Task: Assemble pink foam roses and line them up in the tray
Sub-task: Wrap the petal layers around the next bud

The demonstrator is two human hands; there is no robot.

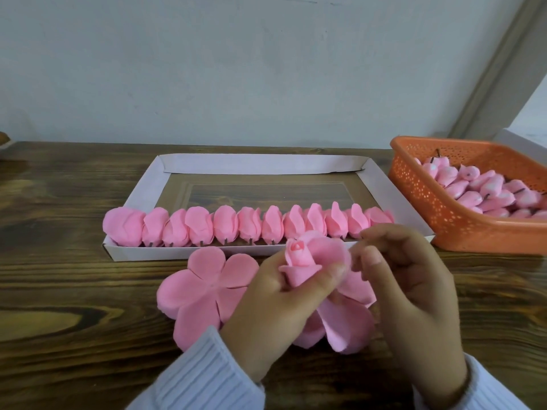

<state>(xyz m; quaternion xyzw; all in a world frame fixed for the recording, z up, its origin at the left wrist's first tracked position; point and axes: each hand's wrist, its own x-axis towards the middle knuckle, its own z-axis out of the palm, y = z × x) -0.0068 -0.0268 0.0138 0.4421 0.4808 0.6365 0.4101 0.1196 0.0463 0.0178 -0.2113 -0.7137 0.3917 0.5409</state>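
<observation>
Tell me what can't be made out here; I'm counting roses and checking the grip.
Head view: the row of roses in the tray runs behind the right hand, hiding its right end.
The held rose has its base covered by the left hand.
The orange basket: cut by the right edge, buds uncountable.
Right hand's grip on a petal: blurred.

Place: you're at a small handcraft worktable, home or workshop unclear.
Surface: wood-grain tabletop (59,276), far edge against a plain pale wall (236,69).
Stock: orange basket (429,208) of pink buds (473,198), right edge.
</observation>
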